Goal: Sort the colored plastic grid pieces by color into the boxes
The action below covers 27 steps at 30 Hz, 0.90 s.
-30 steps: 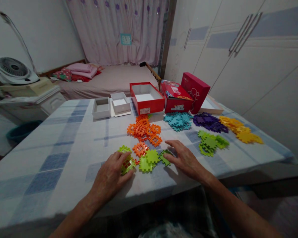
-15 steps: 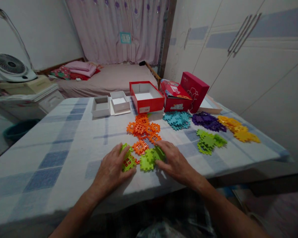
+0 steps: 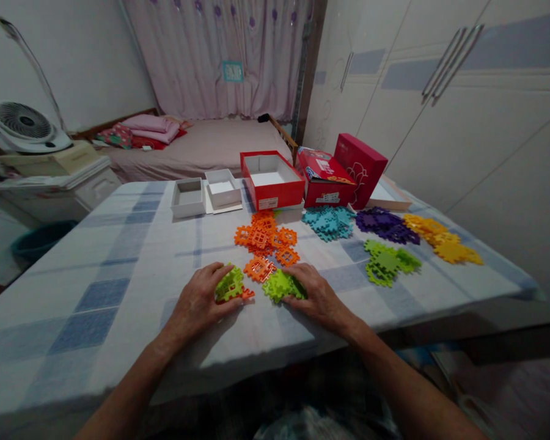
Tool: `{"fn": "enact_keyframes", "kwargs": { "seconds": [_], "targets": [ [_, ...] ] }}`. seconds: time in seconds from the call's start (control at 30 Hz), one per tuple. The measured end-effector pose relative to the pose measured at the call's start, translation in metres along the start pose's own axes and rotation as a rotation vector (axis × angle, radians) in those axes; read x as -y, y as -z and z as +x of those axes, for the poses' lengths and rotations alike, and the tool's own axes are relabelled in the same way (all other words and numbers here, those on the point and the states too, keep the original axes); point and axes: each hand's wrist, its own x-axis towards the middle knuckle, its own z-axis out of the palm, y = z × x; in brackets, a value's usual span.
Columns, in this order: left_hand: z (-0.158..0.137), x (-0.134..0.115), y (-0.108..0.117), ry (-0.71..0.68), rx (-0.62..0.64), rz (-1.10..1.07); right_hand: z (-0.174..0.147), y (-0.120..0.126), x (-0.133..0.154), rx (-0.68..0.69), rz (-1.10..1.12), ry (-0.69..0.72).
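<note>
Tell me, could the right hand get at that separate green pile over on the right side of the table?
Probably yes: only tablecloth shows between the right hand and that green pile, though the hand is occupied with other green pieces.

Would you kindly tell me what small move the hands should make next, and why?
With the right hand, perhaps carry its green pieces to the green pile: the hand cups them, the colours match, and the turquoise pile and purple pile likewise each show one colour.
</note>
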Motion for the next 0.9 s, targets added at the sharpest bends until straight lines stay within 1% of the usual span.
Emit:
{"fn": "enact_keyframes", "kwargs": {
  "seconds": [0.1,0.17,0.27,0.33,0.4,0.47,0.57,0.63,0.73,0.83,0.9],
  "targets": [
    [-0.001,0.003,0.001,-0.002,-0.029,-0.03,-0.003,0.009,-0.007,-0.071,0.013,-0.021],
    [-0.001,0.004,0.001,-0.015,-0.032,-0.026,-0.006,0.02,-0.016,-0.156,-0.053,-0.048],
    [-0.001,0.008,-0.001,-0.039,-0.025,0.002,-0.011,0.042,-0.037,-0.28,-0.285,-0.105],
    [-0.001,0.009,-0.003,-0.049,-0.023,0.019,-0.016,0.058,-0.054,-0.322,-0.47,-0.178],
    [0.0,0.009,-0.005,-0.047,-0.019,0.027,-0.021,0.072,-0.068,-0.324,-0.625,-0.27],
    [0.0,0.007,-0.005,-0.027,-0.008,0.028,-0.026,0.083,-0.078,-0.293,-0.736,-0.349],
    [-0.001,0.002,-0.003,0.014,0.026,0.024,-0.032,0.093,-0.084,-0.237,-0.828,-0.4],
    [-0.002,-0.001,0.0,0.033,0.065,0.022,-0.033,0.093,-0.083,-0.225,-0.828,-0.378],
    [-0.003,-0.002,0.007,0.043,0.123,0.004,-0.029,0.083,-0.068,-0.205,-0.683,-0.236],
    [-0.004,0.001,0.012,0.032,0.141,-0.033,-0.019,0.06,-0.036,-0.114,-0.405,-0.07],
    [-0.003,0.004,0.013,0.011,0.138,-0.051,-0.011,0.04,-0.011,-0.028,-0.256,-0.028]
  ]
}}
